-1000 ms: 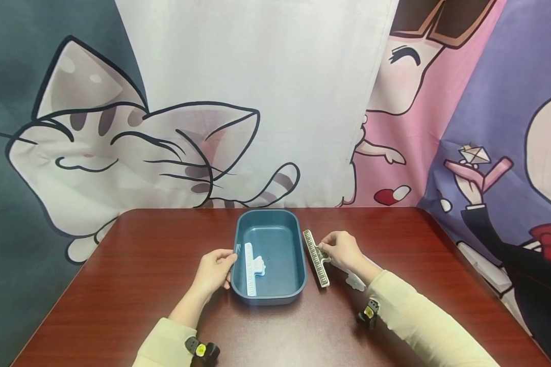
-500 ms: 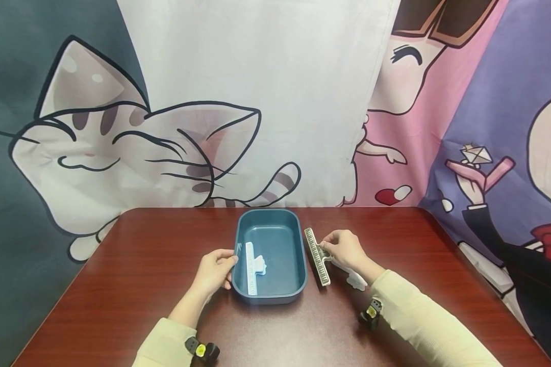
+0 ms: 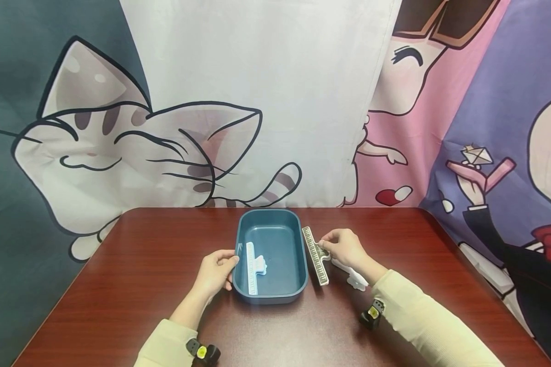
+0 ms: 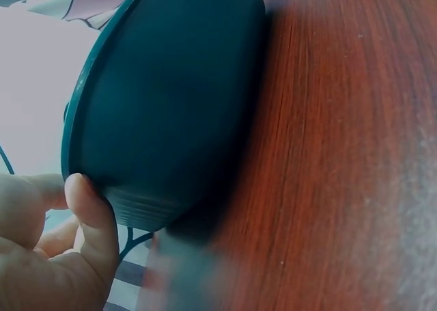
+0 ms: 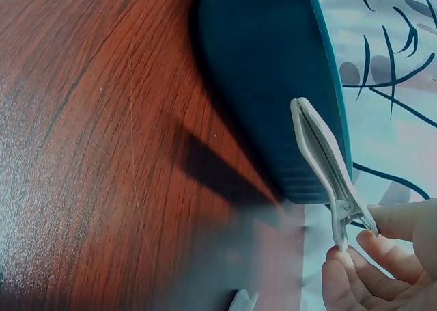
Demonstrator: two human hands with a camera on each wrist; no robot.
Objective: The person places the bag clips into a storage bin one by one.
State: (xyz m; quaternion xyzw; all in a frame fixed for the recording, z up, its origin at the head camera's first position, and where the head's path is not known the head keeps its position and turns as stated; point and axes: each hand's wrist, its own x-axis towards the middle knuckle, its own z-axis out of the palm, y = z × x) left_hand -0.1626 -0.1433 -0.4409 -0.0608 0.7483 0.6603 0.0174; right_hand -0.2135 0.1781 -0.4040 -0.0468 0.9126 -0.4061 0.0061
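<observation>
My left hand [image 3: 212, 272] pinches the left rim of a blue plastic bin [image 3: 275, 300], with the thumb [image 4: 92, 212] against its outer wall in the left wrist view. Inside the bin, along its left side, lies a white bag clip [image 3: 250, 270] with a pale blue handle. My right hand [image 3: 346, 250] holds a cream bag clip [image 3: 313, 255] by its handles, just beyond the bin's right wall. Seen end-on in the right wrist view, that clip's two long bars [image 5: 321, 150] lie together, overlapping the bin. My right-hand fingers pinch the handle end.
A second white clip [image 3: 357, 280] lies on the table under my right forearm, partly covered by it. The red-brown wooden table [image 3: 119, 285] reaches back to a printed cartoon cloth [image 3: 275, 102]. Dark wrist cameras sit at both sleeves.
The cream clip in my right hand has risen a little and shifted slightly left, closer to the bin. More of the white clip behind it shows. My left hand keeps its hold on the rim.
</observation>
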